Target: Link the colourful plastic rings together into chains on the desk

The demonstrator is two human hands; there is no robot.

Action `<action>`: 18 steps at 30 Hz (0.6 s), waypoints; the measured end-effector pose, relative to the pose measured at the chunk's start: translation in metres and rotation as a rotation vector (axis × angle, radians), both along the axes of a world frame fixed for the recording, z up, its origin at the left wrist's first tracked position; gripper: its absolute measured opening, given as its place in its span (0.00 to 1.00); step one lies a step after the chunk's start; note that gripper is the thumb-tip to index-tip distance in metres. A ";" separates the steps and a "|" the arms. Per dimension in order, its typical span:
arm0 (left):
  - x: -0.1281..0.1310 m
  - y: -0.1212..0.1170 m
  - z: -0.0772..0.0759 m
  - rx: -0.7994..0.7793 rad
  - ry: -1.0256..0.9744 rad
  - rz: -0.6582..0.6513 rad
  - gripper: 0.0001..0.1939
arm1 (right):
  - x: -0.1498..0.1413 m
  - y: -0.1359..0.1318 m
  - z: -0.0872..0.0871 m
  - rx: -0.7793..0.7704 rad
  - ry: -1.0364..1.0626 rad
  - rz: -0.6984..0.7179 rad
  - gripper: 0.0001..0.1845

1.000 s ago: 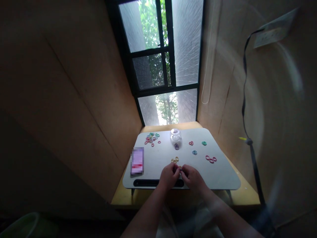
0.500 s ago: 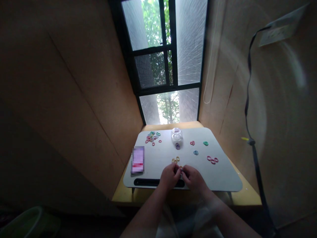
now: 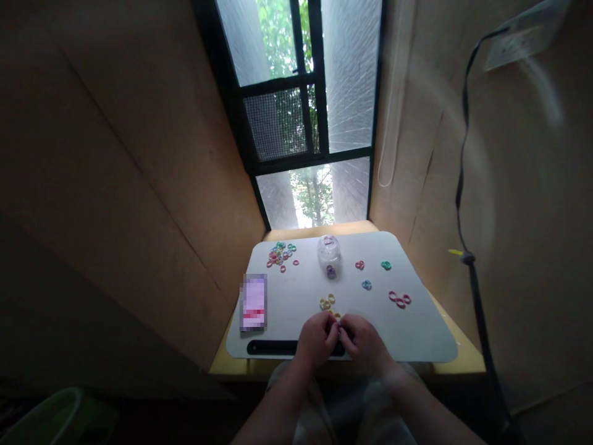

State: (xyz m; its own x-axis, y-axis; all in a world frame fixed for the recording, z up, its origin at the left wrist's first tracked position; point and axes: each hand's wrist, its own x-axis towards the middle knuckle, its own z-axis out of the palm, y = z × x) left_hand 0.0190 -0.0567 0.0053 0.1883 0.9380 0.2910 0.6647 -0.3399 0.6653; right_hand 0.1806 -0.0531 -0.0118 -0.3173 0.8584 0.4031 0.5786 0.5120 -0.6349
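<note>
My left hand (image 3: 318, 338) and my right hand (image 3: 362, 340) meet at the front of a white lap table (image 3: 278, 309), fingertips pinched together. Whatever small thing lies between them is hidden by the fingers. Just beyond the fingertips are several yellow ring-shaped bands (image 3: 326, 303), like small hair ties. Farther back stands a clear plastic jar (image 3: 329, 250), with a purple bunch of bands (image 3: 330, 271) at its near side. To the right lie small groups of bands: red (image 3: 359, 265), green (image 3: 386, 266), blue (image 3: 366, 285) and pink (image 3: 399, 300).
A mixed pile of coloured bands (image 3: 280, 254) lies at the back left of the table. A phone (image 3: 253, 303) rests at the left edge, near a black slot (image 3: 271, 347). Wooden walls flank the table, a window stands behind, and a black cable (image 3: 462, 154) hangs at right.
The camera view has tilted and shifted slightly. More of the yellow bands now show just beyond my fingertips. Both hands stay pinched together in nearly the same place.
</note>
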 end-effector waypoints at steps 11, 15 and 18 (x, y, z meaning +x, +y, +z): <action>0.000 0.008 0.002 -0.007 -0.020 0.004 0.06 | -0.001 0.009 0.000 0.006 0.010 -0.014 0.07; 0.001 0.011 0.005 -0.017 -0.026 0.002 0.06 | 0.000 0.012 0.003 0.008 0.023 -0.013 0.08; 0.002 0.013 0.006 -0.013 -0.020 0.010 0.06 | 0.000 0.013 0.005 0.015 0.028 -0.015 0.08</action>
